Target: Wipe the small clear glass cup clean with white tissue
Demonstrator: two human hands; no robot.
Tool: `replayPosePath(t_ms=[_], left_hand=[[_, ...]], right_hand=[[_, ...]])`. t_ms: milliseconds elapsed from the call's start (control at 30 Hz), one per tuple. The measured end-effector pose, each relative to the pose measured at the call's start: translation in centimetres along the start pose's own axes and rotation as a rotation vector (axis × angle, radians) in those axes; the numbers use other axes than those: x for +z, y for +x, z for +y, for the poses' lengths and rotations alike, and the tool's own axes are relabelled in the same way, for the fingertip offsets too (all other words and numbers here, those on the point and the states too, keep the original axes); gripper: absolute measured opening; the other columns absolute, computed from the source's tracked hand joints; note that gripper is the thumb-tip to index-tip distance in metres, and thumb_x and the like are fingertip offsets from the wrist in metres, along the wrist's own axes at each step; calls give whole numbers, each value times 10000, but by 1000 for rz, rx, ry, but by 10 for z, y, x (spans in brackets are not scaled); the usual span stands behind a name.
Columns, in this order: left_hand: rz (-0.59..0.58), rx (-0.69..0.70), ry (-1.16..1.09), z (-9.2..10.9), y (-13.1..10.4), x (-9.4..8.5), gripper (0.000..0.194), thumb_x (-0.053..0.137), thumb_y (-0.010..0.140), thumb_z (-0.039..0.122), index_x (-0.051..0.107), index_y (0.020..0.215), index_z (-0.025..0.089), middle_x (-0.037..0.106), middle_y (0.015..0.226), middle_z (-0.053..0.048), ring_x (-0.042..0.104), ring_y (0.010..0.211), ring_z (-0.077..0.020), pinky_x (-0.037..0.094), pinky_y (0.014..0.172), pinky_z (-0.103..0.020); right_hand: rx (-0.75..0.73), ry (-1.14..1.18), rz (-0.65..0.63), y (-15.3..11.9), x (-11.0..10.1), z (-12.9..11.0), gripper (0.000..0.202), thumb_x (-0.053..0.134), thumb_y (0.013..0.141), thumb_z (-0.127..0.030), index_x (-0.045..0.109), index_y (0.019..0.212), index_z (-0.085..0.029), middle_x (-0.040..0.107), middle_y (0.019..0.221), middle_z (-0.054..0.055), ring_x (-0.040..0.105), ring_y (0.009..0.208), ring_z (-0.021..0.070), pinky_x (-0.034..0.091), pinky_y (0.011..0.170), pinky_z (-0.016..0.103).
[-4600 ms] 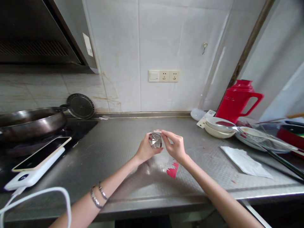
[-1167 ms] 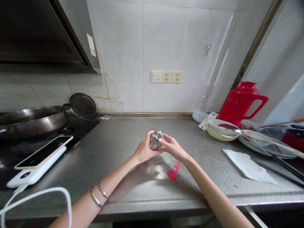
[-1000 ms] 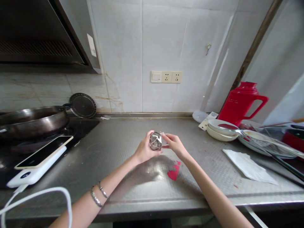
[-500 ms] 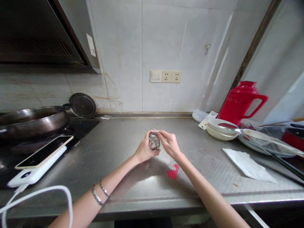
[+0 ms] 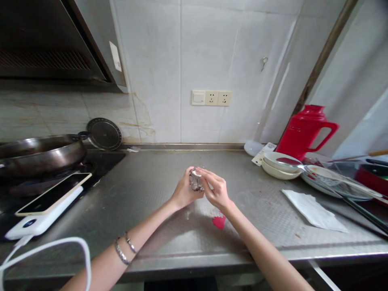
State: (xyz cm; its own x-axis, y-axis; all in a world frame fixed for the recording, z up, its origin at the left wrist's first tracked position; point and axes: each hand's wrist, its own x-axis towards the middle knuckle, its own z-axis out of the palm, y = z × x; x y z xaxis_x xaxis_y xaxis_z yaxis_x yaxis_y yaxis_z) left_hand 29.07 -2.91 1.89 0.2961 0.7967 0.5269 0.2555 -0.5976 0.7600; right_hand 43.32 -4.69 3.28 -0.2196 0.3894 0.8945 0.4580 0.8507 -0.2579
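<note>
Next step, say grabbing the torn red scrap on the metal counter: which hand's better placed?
Right, probably: the right hand is nearer the torn, flat red scrap, with only its fingers at the shiny, silvery rounded object, which the left hand grips.

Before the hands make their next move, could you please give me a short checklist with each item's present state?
1. Left hand gripping the shiny round object: ok.
2. Right hand at that object's upper edge: ok.
3. Anything pinched in the right grip: cannot tell, too little shows.
4. Red torn scrap off the metal countertop: not ok, lying there.
5. Smartphone apart from both hands: ok, off to their left.
</note>
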Motion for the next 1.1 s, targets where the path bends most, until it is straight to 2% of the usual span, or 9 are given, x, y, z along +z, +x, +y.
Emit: replayPosePath(t_ms=[267, 467, 533, 633, 733, 833, 967, 1033, 1100], left_hand=[[21, -127, -30, -12, 4, 0, 805, 773, 544, 212, 320, 1209, 204, 650, 1042, -73, 641, 851, -206, 492, 743, -320], [14, -74, -9, -13, 3, 1, 793, 759, 572, 222, 328, 1237, 190, 623, 1051, -69, 614, 879, -195, 483, 786, -326], [11, -65, 8, -12, 1, 2, 810, 765, 558, 203, 338, 1245, 189, 608, 1104, -83, 606, 939, -207, 472, 838, -341], [9, -70, 33, -11, 1, 2, 830, 766, 544, 178, 348, 1261, 191, 600, 1147, -91, 601, 988, -223, 466, 862, -351], [-10, -83, 49, -10, 1, 1, 823, 754, 554, 174, 356, 1274, 195, 629, 1092, -72, 620, 940, -219, 485, 820, -347], [-35, -61, 30, -7, 3, -2, 827, 741, 567, 175, 347, 1294, 196, 627, 1118, -74, 625, 950, -219, 497, 817, -343], [-46, -52, 2, -4, 6, -5, 770, 729, 564, 155, 389, 1253, 191, 641, 1096, -78, 636, 925, -220, 511, 796, -335], [-48, -48, 1, -3, 7, -5, 733, 738, 558, 154, 420, 1218, 191, 642, 1101, -82, 636, 939, -230, 513, 806, -345], [-44, -22, -1, -3, 6, -4, 718, 751, 558, 167, 435, 1203, 197, 624, 1152, -85, 625, 993, -242, 507, 845, -360]], right_hand=[[30, 31, -33, -6, -5, -11, 316, 451, 893, -133, 644, 1124, -226, 680, 1136, 78, 622, 1097, 204, 517, 932, 354], [396, 24, 117, 22, -15, -6, 267, 466, 901, -294, 702, 976, -192, 726, 994, 77, 678, 917, 213, 513, 800, 300], [493, 6, 43, 32, -14, 2, 312, 459, 891, -338, 708, 822, -163, 720, 780, 53, 661, 736, 190, 479, 650, 254], [544, -30, -129, 40, -7, 11, 382, 459, 863, -349, 617, 581, -146, 572, 522, -2, 517, 516, 123, 341, 497, 221], [551, -16, -141, 38, 3, 10, 375, 439, 853, -328, 568, 547, -152, 521, 500, -18, 458, 492, 103, 304, 477, 215], [539, -21, -87, 33, 8, 2, 358, 428, 866, -318, 581, 581, -166, 569, 531, -4, 513, 510, 119, 364, 504, 216], [349, 10, -53, 25, 11, -5, 270, 420, 899, -265, 660, 791, -203, 725, 853, 55, 681, 826, 188, 509, 750, 272], [230, -13, -56, 22, 11, -6, 250, 413, 909, -222, 661, 937, -214, 715, 1016, 76, 663, 986, 200, 510, 863, 314], [144, -54, -73, 18, 9, -6, 267, 404, 915, -191, 641, 1035, -208, 700, 1069, 91, 643, 1043, 200, 506, 910, 340]])
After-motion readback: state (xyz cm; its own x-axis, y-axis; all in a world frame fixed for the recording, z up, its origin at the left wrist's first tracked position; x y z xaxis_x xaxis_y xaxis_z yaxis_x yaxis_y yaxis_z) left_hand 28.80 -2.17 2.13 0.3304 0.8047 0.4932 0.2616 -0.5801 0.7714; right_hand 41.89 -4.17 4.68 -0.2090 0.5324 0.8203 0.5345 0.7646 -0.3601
